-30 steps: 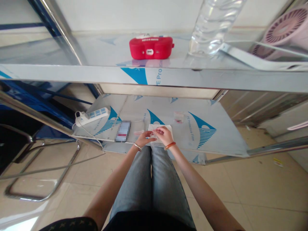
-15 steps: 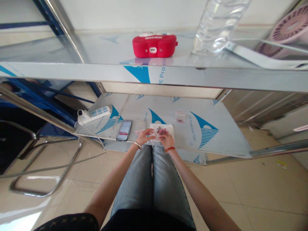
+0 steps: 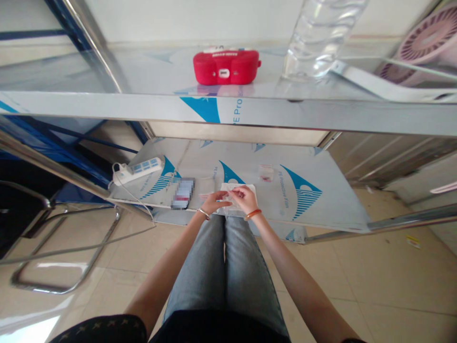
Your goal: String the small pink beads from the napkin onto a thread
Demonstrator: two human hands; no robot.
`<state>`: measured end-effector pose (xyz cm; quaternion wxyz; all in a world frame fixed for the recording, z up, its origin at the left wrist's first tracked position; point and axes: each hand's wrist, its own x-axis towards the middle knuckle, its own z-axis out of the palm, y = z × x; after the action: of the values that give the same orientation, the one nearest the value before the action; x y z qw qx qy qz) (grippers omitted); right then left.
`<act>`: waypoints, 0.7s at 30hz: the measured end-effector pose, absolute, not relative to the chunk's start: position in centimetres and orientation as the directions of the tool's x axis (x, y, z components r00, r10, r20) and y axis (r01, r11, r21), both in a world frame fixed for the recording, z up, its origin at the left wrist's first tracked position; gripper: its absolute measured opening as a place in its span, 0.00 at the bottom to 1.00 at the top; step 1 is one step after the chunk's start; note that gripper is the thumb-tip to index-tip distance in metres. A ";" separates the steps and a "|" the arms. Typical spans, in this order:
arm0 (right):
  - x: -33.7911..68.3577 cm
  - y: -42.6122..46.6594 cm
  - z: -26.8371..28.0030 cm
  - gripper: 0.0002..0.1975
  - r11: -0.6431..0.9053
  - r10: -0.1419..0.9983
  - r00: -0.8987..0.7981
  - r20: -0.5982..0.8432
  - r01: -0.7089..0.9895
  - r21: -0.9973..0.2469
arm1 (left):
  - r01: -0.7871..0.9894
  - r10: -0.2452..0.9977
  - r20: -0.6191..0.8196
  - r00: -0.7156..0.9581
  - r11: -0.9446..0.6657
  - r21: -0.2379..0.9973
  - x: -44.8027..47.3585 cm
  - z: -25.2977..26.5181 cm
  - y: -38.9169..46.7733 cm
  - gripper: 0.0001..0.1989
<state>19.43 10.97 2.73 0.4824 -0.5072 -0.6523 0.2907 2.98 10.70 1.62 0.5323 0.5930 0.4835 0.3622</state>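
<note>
My left hand [image 3: 215,202], with a silver bangle at the wrist, curls its fingers at the edge of a clear plastic bag [image 3: 233,206] and appears to grip it. Close beside it, my right hand [image 3: 246,200], with an orange-brown bangle, has its fingers pinched together over the bag; what they hold is too small to make out. The dark pink beaded piece is mostly hidden behind the right hand. Under both hands lies a white square pad [image 3: 253,190] at the front edge of the lower shelf.
A small clear bag [image 3: 266,173] lies right of the pad. Left are flat clear bags [image 3: 205,186], a phone [image 3: 183,193] and a white power strip [image 3: 139,171] with its cable. The upper shelf [image 3: 143,105] carries a red case [image 3: 226,67], a water bottle [image 3: 317,43] and a pink fan [image 3: 426,40].
My right hand has turned and moved slightly up and left, its fingers now pinched near the left hand. The pink beads, in plain sight before, are now mostly covered.
</note>
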 end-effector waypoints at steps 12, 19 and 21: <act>21.1 12.8 -1.7 0.03 0.261 0.962 -0.152 0.226 0.749 -0.609 | 0.095 0.958 -0.102 0.269 0.079 0.992 2.5 2.2 10.2 0.25; 20.7 12.5 -3.4 0.04 0.218 0.972 -0.094 0.217 0.713 -0.667 | 0.120 0.959 -0.098 0.265 0.068 0.990 2.3 2.0 10.3 0.26; 20.7 12.6 -3.2 0.04 0.231 0.970 -0.097 0.222 0.646 -0.728 | 0.112 0.959 -0.095 0.266 0.067 0.991 2.3 1.9 10.2 0.26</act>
<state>20.69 12.58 -3.17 0.3484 -0.5747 -0.7029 0.2328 2.28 10.21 1.90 0.5577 0.5676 0.4718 0.3798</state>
